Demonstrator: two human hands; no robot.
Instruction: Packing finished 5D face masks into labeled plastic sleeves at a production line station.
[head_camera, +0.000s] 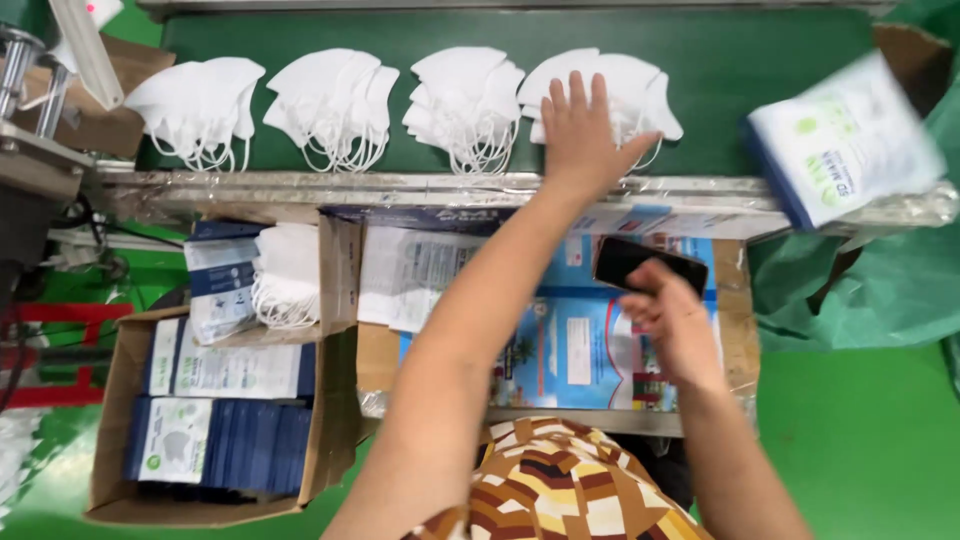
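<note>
On the green belt (700, 60) at the top, four stacks of white face masks are laid in a row. The left hand (583, 130) is stretched out over the stack of masks on the far right (640, 85). Its fingers are spread apart and pressed flat on the masks, so nothing is gripped. Next along to the left, the second stack (465, 100), the third stack (335, 105) and the fourth stack (200, 105) are left untouched, each a little apart from the next.

Closer in, a black phone (640, 262) is held in the right hand (675, 325). The fingers are curled around the phone's lower edge, above a blue printed sheet (560, 345) on the work table.

At the right edge of the belt, a white and blue packet (850, 140) is seen. It is blurred, so it may be in the air.

Down on the left, a brown cardboard box (105, 420) is filled with flat blue and white packets (225, 435). Just above the box, a loose bunch of masks (285, 275) is piled beside more packets. At the bottom, patterned brown and white clothing (560, 485) is worn by the person.
</note>
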